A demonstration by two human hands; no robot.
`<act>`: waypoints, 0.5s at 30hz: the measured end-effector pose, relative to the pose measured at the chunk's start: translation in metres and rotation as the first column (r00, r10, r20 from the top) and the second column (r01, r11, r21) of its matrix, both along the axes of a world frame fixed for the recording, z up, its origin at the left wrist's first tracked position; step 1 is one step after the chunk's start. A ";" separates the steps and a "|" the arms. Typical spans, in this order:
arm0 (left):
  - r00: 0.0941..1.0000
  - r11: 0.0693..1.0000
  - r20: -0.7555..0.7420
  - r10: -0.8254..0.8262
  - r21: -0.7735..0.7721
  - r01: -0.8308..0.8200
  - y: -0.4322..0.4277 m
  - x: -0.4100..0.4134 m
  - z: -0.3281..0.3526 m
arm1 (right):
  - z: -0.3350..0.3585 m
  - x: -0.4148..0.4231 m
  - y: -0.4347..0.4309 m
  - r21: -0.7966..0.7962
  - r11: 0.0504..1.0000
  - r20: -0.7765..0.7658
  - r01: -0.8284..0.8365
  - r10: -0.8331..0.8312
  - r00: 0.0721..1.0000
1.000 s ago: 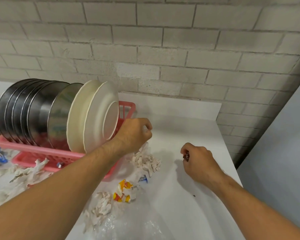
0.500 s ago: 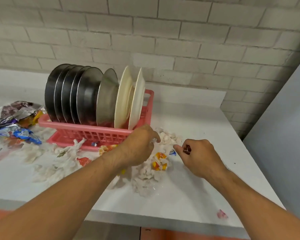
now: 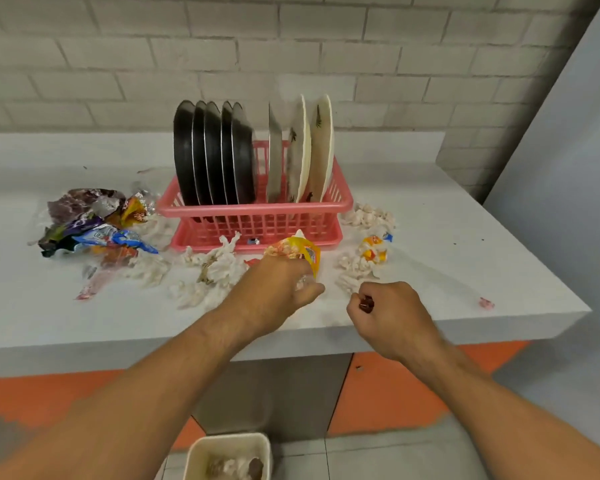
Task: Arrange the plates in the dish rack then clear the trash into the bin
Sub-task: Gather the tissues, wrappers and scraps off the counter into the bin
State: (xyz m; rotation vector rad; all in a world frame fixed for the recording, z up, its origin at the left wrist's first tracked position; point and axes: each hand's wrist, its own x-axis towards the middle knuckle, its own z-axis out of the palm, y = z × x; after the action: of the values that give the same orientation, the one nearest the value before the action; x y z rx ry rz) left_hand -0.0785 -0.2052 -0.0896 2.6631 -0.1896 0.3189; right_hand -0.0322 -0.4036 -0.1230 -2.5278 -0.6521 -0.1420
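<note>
The left hand (image 3: 278, 289) grips, fingers curled, a crumpled yellow plastic wrapper (image 3: 291, 250) just before the pink plastic dish rack (image 3: 257, 220); the right hand (image 3: 392, 318) pinches a small dark-red wrapper (image 3: 366, 303) — bring both over the cream square bin (image 3: 201, 448) below, then release.

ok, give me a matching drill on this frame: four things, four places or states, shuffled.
Things:
1. dark plates
2. white plates
3. bin
4. right hand

Places or states:
a. on the floor, in front of the counter
b. right end of the dish rack
c. pinching a small dark red scrap
d. left part of the dish rack

Pairs: 1-d, 2-b, 3-a, 4-c
</note>
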 end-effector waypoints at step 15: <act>0.986 0.968 -0.166 -0.008 0.248 0.050 0.047 -0.113 -0.138 | -0.103 -0.122 0.048 -0.159 0.978 -0.202 -0.135 0.102 0.974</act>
State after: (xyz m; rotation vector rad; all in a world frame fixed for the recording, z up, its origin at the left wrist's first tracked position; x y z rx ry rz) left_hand -0.1913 -0.1578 -0.2272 2.9170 -0.2304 0.0680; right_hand -0.1541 -0.3559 -0.2261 -2.6142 -0.7628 0.2086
